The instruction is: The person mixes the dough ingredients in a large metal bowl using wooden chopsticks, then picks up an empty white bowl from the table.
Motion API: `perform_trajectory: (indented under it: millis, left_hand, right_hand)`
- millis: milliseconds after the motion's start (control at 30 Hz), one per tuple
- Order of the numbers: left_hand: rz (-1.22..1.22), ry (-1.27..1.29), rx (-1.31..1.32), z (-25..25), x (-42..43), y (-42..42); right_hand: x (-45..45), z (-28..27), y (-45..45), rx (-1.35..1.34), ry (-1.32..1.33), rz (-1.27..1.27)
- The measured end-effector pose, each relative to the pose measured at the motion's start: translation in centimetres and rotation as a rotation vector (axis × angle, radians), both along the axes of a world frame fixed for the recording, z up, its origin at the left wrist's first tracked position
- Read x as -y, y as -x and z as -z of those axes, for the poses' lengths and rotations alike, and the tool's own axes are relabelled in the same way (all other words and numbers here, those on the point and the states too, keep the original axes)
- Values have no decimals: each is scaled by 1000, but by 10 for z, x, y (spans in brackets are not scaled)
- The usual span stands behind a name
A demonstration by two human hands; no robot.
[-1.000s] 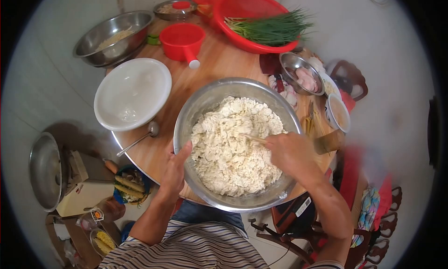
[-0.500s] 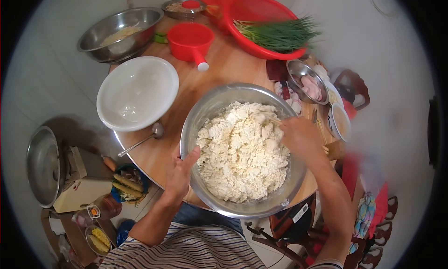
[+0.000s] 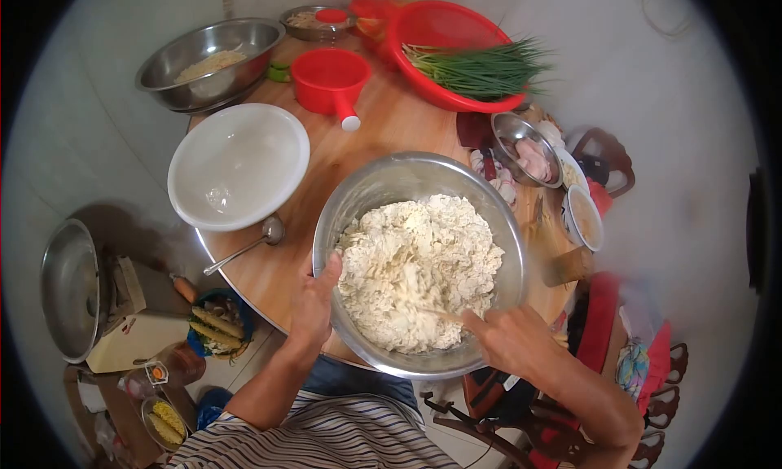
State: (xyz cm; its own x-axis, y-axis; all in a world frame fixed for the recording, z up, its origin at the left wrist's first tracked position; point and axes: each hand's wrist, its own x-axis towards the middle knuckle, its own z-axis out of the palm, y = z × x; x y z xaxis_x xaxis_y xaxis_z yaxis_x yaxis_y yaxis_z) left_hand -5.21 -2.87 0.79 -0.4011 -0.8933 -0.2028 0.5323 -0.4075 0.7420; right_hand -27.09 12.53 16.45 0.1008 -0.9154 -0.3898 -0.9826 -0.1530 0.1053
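A wide steel bowl [image 3: 509, 225] at the table's front edge holds shaggy, lumpy dough [image 3: 415, 265]. My left hand [image 3: 314, 306] grips the bowl's left rim, thumb over the edge on the inside and fingers outside. Over the front right of the rim, my right hand [image 3: 513, 339] is closed around thin wooden chopsticks [image 3: 440, 313], whose tips are sunk in the dough. Motion smears the dough around those tips, and I cannot count the sticks clearly.
Left of the bowl are a white basin [image 3: 236, 168] and a metal ladle [image 3: 248, 253]. Behind stand a red dipper [image 3: 330, 78], a steel basin [image 3: 151, 74] and a red basin [image 3: 423, 29] of green onions [image 3: 481, 68]. A small bowl of meat [image 3: 533, 158] sits right.
My right hand has swept from the bowl's right rim down toward its front, drawing the chopsticks through the dough. My left hand keeps its hold on the rim.
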Motion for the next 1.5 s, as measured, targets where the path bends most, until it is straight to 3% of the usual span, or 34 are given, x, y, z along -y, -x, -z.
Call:
perform_trajectory:
  millis: [133, 200, 433, 533, 600, 700, 933, 1000, 1100, 1133, 1200, 1300, 1367, 1500]
  left_hand:
    - [9, 16, -5, 5, 2, -2]
    - [18, 10, -2, 5, 1, -3]
    - [30, 63, 60, 6, 3, -5]
    - [33, 60, 52, 5, 3, -3]
    - [26, 43, 58, 7, 1, -4]
    - [12, 33, 6, 8, 2, -2]
    - [-9, -9, 24, 2, 0, 0]
    - [-9, -16, 29, 4, 1, -2]
    - [-14, 38, 50, 9, 1, 1]
    - [-11, 19, 49, 5, 1, 0]
    - [5, -1, 52, 1, 0, 0]
    - [22, 29, 39, -1, 0, -1]
    - [57, 39, 44, -4, 2, -4]
    - [66, 24, -14, 1, 3, -6]
  right_hand:
    - [-6, -32, 4, -69, 34, 32]
    - [14, -46, 9, -195, 174, 128]
    - [117, 19, 17, -76, 452, 16]
    - [126, 39, 4, -62, 361, -95]
    - [96, 37, -8, -48, 141, -230]
    - [55, 9, -11, -100, -33, -178]
    - [9, -53, 7, -225, -43, 14]
    - [12, -61, 6, -92, 184, 33]
    - [23, -66, -12, 91, 164, 135]
    - [29, -61, -21, 92, 168, 143]
    - [45, -40, -38, 142, -79, 158]
    - [61, 18, -22, 113, -14, 111]
    - [80, 27, -6, 125, -111, 269]
    - [74, 12, 30, 83, -83, 347]
